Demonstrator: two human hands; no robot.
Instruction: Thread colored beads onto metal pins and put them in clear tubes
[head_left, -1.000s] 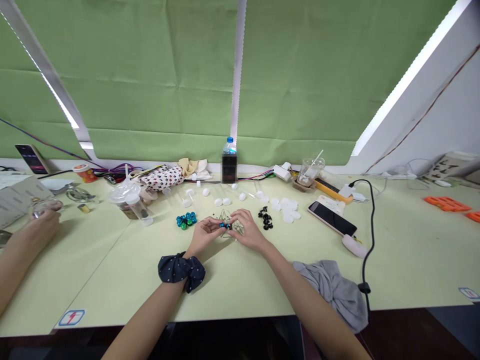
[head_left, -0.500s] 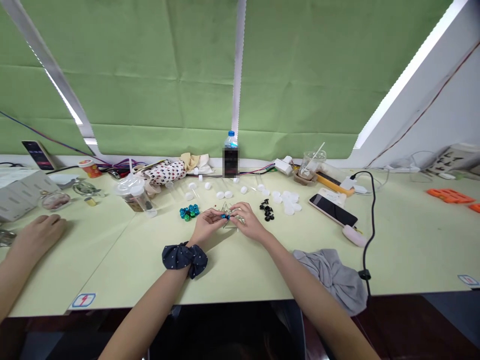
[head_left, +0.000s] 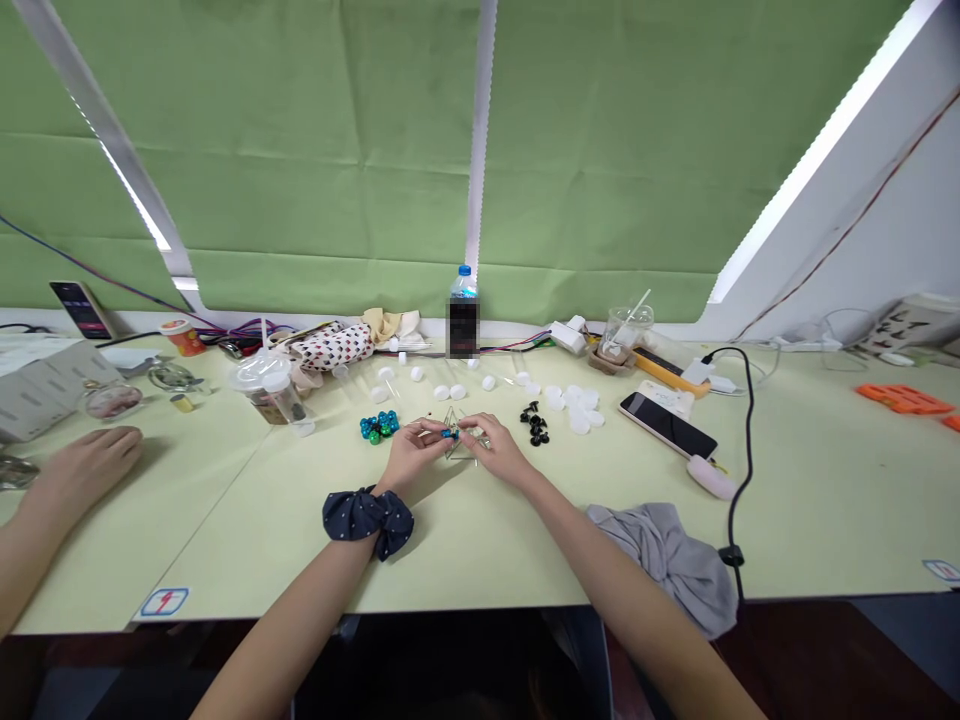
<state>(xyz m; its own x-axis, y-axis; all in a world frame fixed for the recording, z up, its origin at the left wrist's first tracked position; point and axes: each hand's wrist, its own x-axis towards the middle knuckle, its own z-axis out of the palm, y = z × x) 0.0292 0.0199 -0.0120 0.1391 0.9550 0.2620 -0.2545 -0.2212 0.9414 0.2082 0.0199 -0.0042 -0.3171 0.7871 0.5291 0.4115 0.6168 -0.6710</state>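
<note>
My left hand (head_left: 409, 455), with a dark dotted scrunchie (head_left: 367, 518) on its wrist, pinches a small blue bead (head_left: 450, 434) over the pale green table (head_left: 465, 540). My right hand (head_left: 497, 447) meets it from the right, fingers closed on the same bead and a small clear pointed piece (head_left: 455, 430). A cluster of blue and green beads (head_left: 379, 426) lies just left of my hands. Black beads (head_left: 535, 424) lie just right of them. White caps (head_left: 576, 408) are scattered behind.
Another person's hand (head_left: 86, 465) rests on the table at the left. A lidded cup (head_left: 270, 392), a water bottle (head_left: 463, 315), a phone (head_left: 667, 424), a black cable (head_left: 742, 450), a grey cloth (head_left: 667, 560) and orange parts (head_left: 904, 397) surround the work spot.
The other person's hand at the left came down from a small jar to lie on the table. My hands stay together on the bead, shifting only slightly.
</note>
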